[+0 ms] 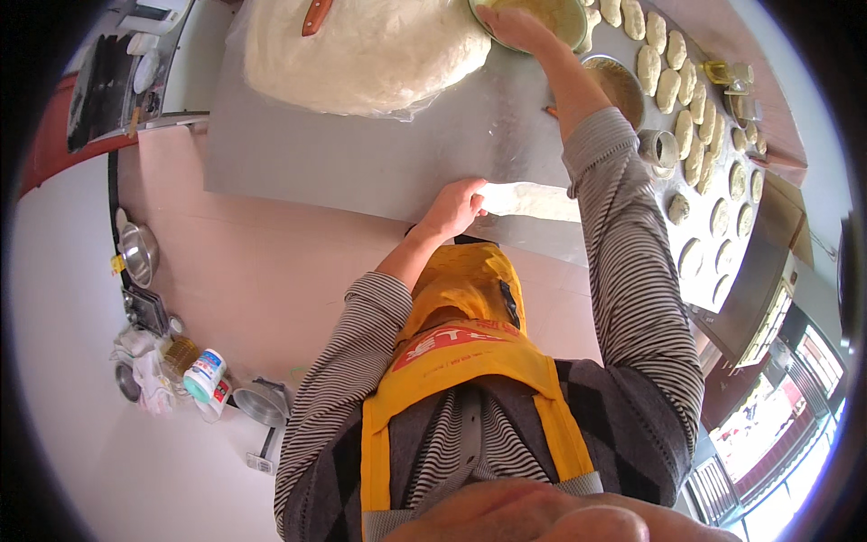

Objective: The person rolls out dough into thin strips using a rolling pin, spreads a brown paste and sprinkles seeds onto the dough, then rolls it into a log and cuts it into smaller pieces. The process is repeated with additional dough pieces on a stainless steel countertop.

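Observation:
My left hand (pixel 455 209) holds the near end of a long flat strip of dough (pixel 532 201) lying along the front edge of the metal table (pixel 325 156). My right hand (pixel 511 27) reaches into a green-rimmed bowl (pixel 569 20) with yellowish contents; its fingertips are at the bowl's left side, and whether they grip anything cannot be told. Left of the bowl rests a large mass of dough (pixel 379 61) on plastic film, with a wooden-handled tool (pixel 317 16) on top. The right forearm covers the strip's far end.
Behind my right forearm stand a metal bowl of brownish filling (pixel 616 85) and a glass jar (pixel 658 149). Several oblong dough pieces (pixel 668 91) and round flat ones (pixel 691 257) cover the table's right side. An oil container (pixel 716 72) stands at the far edge.

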`<action>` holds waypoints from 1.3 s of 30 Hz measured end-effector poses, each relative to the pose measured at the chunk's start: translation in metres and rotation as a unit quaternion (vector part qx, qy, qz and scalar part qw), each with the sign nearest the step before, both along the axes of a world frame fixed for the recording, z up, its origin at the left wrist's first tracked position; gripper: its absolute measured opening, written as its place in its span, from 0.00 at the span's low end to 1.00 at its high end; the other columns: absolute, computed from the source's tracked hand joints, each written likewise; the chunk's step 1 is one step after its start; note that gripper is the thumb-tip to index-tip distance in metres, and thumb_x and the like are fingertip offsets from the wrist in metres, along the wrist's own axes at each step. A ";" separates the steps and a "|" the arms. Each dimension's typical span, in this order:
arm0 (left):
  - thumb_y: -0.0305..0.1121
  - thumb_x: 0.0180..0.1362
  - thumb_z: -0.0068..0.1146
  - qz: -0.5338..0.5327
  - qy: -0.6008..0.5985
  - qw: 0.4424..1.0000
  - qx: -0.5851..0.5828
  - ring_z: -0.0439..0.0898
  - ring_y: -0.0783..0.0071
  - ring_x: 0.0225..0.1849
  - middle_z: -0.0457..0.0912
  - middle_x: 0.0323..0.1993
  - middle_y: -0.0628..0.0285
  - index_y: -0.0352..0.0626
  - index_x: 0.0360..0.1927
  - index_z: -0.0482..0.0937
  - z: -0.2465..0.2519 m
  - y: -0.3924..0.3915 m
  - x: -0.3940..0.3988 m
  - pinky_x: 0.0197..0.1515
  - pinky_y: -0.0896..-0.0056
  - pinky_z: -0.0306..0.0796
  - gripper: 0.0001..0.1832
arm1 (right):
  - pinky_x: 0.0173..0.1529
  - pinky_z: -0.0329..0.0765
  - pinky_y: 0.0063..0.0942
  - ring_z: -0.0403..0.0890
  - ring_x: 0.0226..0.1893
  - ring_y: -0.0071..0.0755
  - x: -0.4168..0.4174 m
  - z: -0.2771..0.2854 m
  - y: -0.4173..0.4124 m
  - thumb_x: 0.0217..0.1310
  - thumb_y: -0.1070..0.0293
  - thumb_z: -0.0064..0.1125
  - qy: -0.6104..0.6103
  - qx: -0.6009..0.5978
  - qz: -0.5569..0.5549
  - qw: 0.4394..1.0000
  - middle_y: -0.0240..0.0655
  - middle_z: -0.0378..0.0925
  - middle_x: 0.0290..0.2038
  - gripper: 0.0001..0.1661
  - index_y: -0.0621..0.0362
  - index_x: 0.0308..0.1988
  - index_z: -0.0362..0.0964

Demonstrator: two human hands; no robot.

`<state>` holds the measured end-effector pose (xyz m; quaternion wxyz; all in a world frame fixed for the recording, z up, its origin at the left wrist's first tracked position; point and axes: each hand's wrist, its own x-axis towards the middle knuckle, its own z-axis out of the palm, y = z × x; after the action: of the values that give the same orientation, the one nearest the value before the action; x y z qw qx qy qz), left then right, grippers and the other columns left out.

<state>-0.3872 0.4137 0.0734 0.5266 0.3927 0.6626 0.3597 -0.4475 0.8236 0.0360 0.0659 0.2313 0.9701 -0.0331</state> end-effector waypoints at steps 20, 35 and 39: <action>0.29 0.71 0.53 -0.036 -0.009 0.999 0.004 0.89 0.70 0.35 0.89 0.37 0.52 0.30 0.64 0.74 -0.004 0.012 -0.001 0.42 0.70 0.80 0.21 | 0.53 0.79 0.29 0.87 0.41 0.35 0.275 0.096 -0.258 0.74 0.65 0.55 0.334 -0.344 -0.371 0.795 0.37 0.87 0.34 0.16 0.65 0.38 0.82; 0.24 0.66 0.58 -0.030 0.156 0.985 0.067 0.88 0.69 0.29 0.86 0.39 0.52 0.32 0.56 0.80 -0.016 0.005 -0.005 0.34 0.67 0.81 0.15 | 0.82 0.48 0.45 0.50 0.80 0.49 0.265 0.038 -0.372 0.61 0.40 0.64 0.162 -0.125 -0.157 0.966 0.48 0.51 0.79 0.59 0.63 0.77 0.49; 0.23 0.66 0.59 -0.068 0.177 0.980 0.062 0.87 0.70 0.27 0.86 0.37 0.53 0.30 0.54 0.80 -0.007 0.011 -0.010 0.32 0.70 0.80 0.14 | 0.81 0.51 0.46 0.53 0.79 0.51 0.364 0.020 -0.309 0.65 0.46 0.63 0.150 -0.025 -0.319 0.935 0.48 0.53 0.79 0.52 0.63 0.76 0.53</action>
<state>-0.3968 0.4245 0.0669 0.3987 0.5260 0.6936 0.2884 -0.0839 0.5142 0.0564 -0.0884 0.5193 0.8427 -0.1110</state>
